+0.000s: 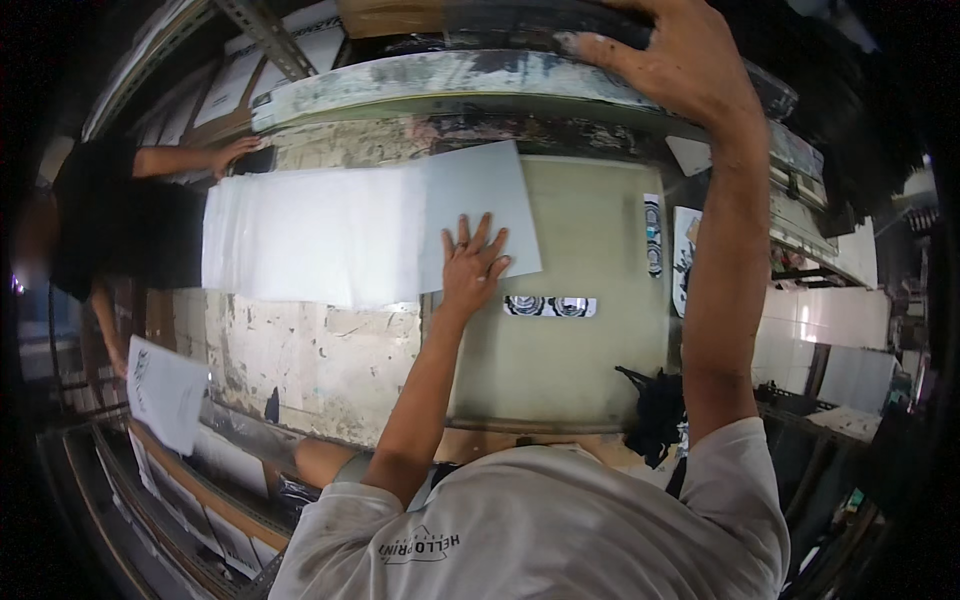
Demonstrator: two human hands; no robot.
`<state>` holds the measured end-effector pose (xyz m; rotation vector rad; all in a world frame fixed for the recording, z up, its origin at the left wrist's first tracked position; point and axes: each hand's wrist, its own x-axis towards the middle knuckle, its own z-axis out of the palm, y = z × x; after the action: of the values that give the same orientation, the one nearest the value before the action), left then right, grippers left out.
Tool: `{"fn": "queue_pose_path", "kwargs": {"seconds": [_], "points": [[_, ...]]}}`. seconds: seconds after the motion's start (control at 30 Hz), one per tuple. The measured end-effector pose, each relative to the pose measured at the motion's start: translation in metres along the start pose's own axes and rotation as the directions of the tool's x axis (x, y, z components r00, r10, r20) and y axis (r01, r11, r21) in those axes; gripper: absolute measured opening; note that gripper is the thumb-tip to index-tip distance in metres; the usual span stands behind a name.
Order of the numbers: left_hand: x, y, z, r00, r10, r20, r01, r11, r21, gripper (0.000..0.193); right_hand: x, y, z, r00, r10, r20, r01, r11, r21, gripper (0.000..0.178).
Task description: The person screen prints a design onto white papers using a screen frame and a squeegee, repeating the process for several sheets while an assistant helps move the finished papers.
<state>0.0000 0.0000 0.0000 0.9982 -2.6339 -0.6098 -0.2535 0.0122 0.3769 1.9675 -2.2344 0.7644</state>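
My left hand (473,270) lies open with fingers spread, palm down on a pale grey sheet (510,195). This sheet overlaps the right end of a long white sheet or stack (310,230) and a flat greenish-grey panel (600,370). My right hand (690,65) is raised at the top, thumb stretched to the left beside a dark-stained bar (500,30). Its other fingers are mostly cut off by the picture's edge, so any grip is hidden. Two printed strips lie on the panel: one (550,306) just right of my left wrist, another (653,235) near the right edge.
On the left a person in dark clothing (125,220) has one hand (235,155) by the white sheet's far corner and the other near a white printed sheet (165,390). A paint-stained beam (430,80) spans the back. A black rag (658,410) hangs at the right front.
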Motion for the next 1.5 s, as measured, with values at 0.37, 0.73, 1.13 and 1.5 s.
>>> {"fn": "queue_pose_path", "kwargs": {"seconds": [0.37,0.73,1.13,1.5], "points": [[0.051,0.128,0.068,0.976,0.202,0.082,-0.201,0.979,-0.012,0.057,0.001,0.006,0.000,0.995,-0.086,-0.056,0.090,0.993,0.077,0.050],[0.025,0.162,0.075,0.970,0.226,0.089,-0.217,0.972,-0.093,0.057,0.000,0.008,0.005,0.991,-0.108,-0.076,0.107,0.994,-0.011,0.051],[0.011,0.151,0.014,0.970,0.238,-0.047,-0.240,0.909,-0.340,0.055,-0.020,-0.004,-0.007,0.999,-0.020,-0.044,0.019,1.000,-0.024,0.048],[-0.051,0.017,-0.159,0.627,-0.519,-0.580,-0.391,0.435,-0.811,0.086,-0.131,-0.011,0.060,0.975,-0.192,-0.115,0.189,0.981,-0.040,0.051]]}}
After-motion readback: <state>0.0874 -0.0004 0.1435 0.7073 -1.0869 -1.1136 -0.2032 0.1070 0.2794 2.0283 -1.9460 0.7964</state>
